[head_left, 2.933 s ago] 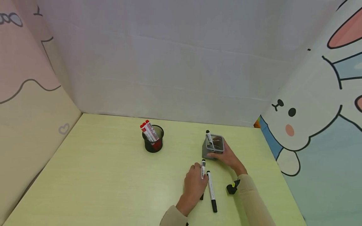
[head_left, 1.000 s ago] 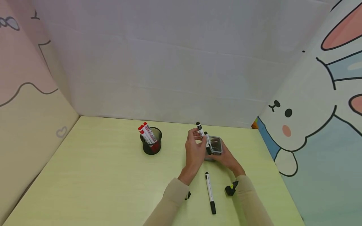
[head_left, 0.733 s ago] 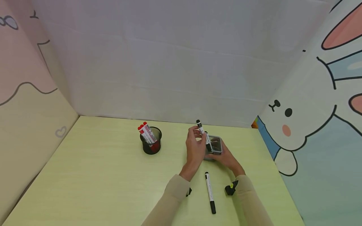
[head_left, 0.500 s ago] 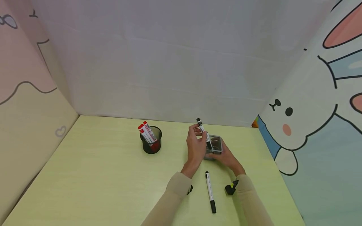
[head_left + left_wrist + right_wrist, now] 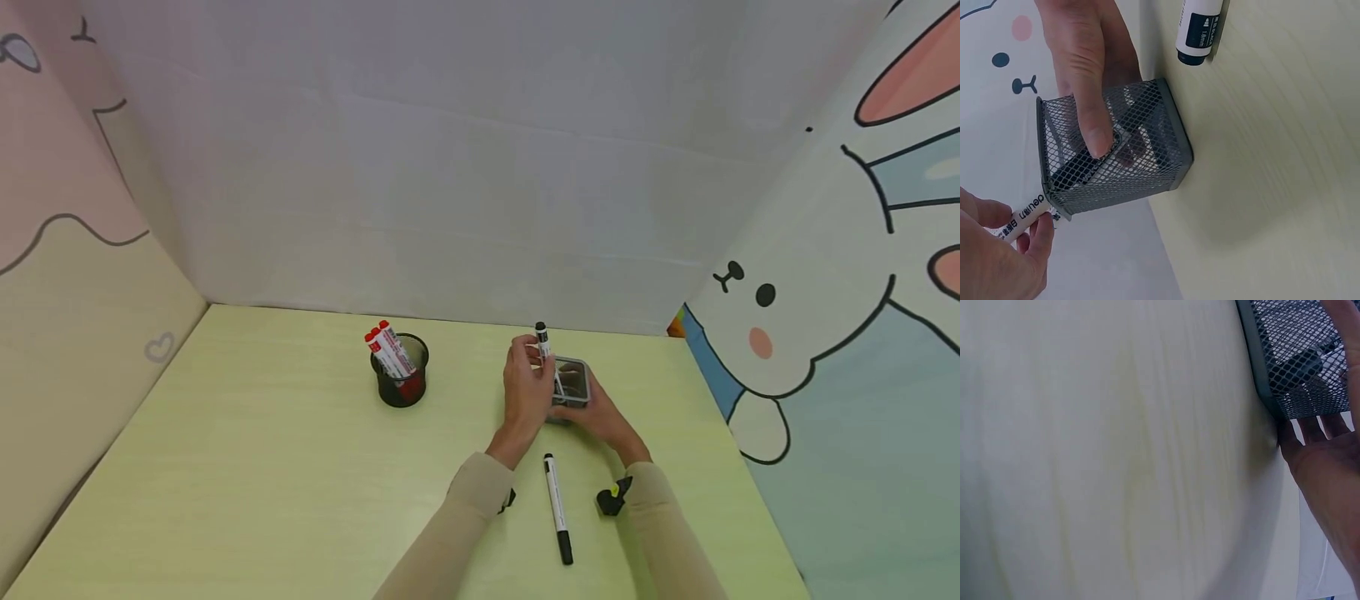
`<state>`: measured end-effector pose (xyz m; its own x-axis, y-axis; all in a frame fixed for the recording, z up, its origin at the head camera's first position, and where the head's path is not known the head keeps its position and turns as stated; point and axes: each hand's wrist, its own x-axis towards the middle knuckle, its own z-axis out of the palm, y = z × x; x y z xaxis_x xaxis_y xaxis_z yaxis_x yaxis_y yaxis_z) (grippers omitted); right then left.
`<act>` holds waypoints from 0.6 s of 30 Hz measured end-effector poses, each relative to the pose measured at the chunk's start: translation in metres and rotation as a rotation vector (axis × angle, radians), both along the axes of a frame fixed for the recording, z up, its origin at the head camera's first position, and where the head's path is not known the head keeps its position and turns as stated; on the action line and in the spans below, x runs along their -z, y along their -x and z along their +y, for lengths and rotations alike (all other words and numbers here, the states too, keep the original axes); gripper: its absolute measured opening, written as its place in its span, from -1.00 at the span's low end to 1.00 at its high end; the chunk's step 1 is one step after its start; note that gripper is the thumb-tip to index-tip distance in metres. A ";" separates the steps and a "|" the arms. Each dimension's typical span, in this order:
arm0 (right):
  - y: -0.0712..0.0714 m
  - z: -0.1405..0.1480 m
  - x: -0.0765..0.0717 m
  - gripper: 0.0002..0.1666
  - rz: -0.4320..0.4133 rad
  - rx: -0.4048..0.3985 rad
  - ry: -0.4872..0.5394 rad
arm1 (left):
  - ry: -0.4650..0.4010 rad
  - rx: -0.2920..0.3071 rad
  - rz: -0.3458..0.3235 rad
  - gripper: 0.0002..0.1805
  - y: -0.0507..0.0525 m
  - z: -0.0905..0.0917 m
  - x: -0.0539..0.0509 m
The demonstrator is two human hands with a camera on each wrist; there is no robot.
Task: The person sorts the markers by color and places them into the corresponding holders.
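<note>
My left hand (image 5: 528,387) pinches a white marker with a black cap (image 5: 543,336) at the left side of a grey square mesh pen holder (image 5: 576,404). In the left wrist view the marker (image 5: 1025,217) sits between thumb and fingers at the holder's open rim, its far part inside. My right hand (image 5: 606,422) grips the holder from the right, its thumb (image 5: 1091,119) across the mesh wall. Behind the mesh (image 5: 1147,169) a dark and white marker shape shows. The right wrist view catches the right hand (image 5: 1329,475) around the holder (image 5: 1291,337).
Another black-capped white marker (image 5: 557,504) lies on the pale yellow table (image 5: 262,467), between the forearms. A round black mesh pen cup (image 5: 400,395) with several red-capped markers (image 5: 392,350) stands to the left. A plain wall (image 5: 450,167) rises behind the table.
My left hand has lifted a marker off the table and brought it up to the holder. Lately it has shifted slightly right, the marker becoming more upright. The right hand keeps its grip.
</note>
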<state>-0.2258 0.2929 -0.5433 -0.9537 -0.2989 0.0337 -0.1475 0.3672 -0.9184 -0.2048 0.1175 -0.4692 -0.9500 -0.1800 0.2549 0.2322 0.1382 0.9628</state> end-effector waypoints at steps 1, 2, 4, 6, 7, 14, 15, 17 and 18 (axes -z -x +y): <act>0.000 0.000 0.000 0.02 0.001 0.000 -0.002 | 0.007 -0.002 -0.005 -0.67 -0.001 0.000 0.001; 0.000 0.000 0.000 0.02 0.000 0.003 0.000 | 0.011 -0.003 -0.010 -0.67 -0.001 0.000 0.001; 0.000 0.000 0.000 0.02 0.001 0.008 0.000 | 0.022 -0.006 -0.016 -0.68 -0.001 0.000 0.003; 0.000 -0.001 0.000 0.01 0.004 0.012 -0.006 | 0.030 -0.007 -0.016 -0.69 -0.001 -0.001 0.004; 0.000 -0.001 0.000 0.00 0.002 0.015 -0.003 | 0.037 -0.007 -0.015 -0.69 -0.001 -0.001 0.005; 0.001 0.000 0.001 -0.04 0.019 0.001 0.021 | 0.088 0.000 -0.050 -0.63 -0.002 0.001 0.007; 0.001 0.000 0.001 -0.04 0.022 -0.001 0.023 | 0.099 -0.003 -0.057 -0.64 -0.002 0.001 0.008; 0.001 0.000 0.002 -0.04 0.027 -0.003 0.023 | 0.125 -0.012 -0.066 -0.69 -0.003 0.002 0.008; 0.000 0.001 0.002 -0.04 0.029 -0.004 0.025 | 0.135 -0.018 -0.070 -0.72 -0.003 0.002 0.009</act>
<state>-0.2262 0.2937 -0.5452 -0.9511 -0.3011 0.0688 -0.1755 0.3438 -0.9225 -0.2015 0.1195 -0.4780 -0.9633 -0.1658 0.2113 0.1614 0.2715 0.9488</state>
